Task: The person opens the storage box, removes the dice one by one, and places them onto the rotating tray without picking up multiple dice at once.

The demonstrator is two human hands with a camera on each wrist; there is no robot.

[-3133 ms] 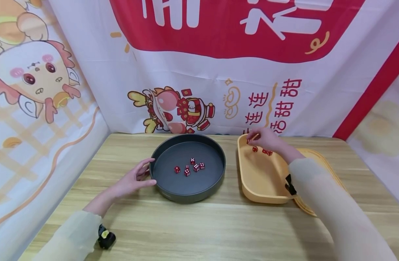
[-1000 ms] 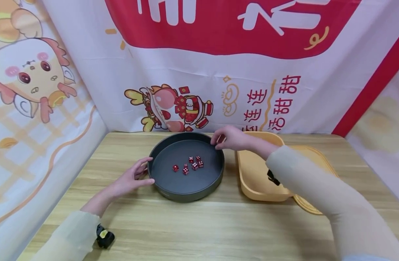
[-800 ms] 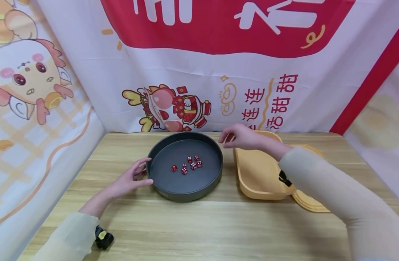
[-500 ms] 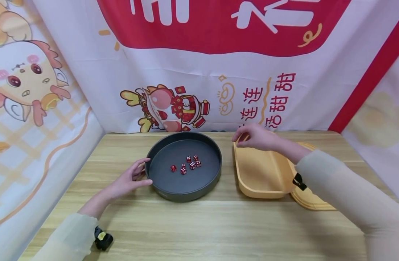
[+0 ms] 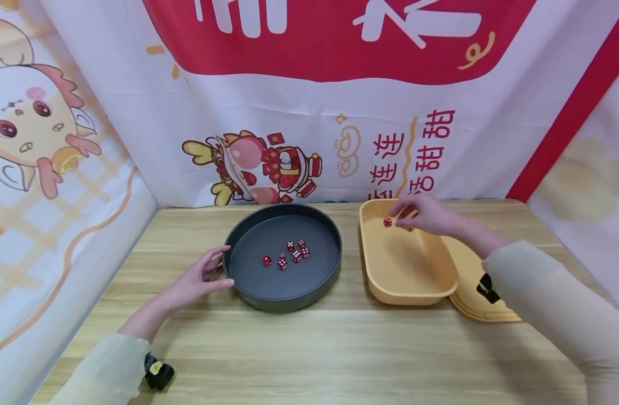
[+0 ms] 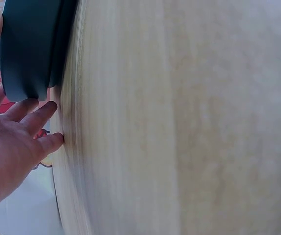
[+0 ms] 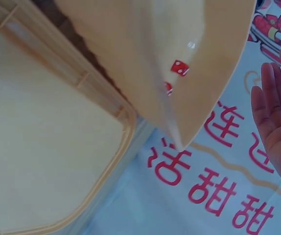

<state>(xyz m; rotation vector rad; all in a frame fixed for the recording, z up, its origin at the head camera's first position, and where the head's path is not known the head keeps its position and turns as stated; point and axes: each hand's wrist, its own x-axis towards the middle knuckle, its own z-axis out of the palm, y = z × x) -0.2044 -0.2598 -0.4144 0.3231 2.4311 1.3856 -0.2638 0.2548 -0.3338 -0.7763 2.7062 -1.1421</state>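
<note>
Wooden table (image 5: 309, 360), left hand (image 5: 200, 277) spread against pan (image 5: 289, 284), right hand (image 5: 427, 215), fingers apart, near dice (image 5: 388, 222) in tub (image 5: 408, 267)

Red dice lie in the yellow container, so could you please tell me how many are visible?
2 visible: one die at the far end of the container, another die to its right, partly covered by the right hand. More may be hidden behind that hand.
</note>
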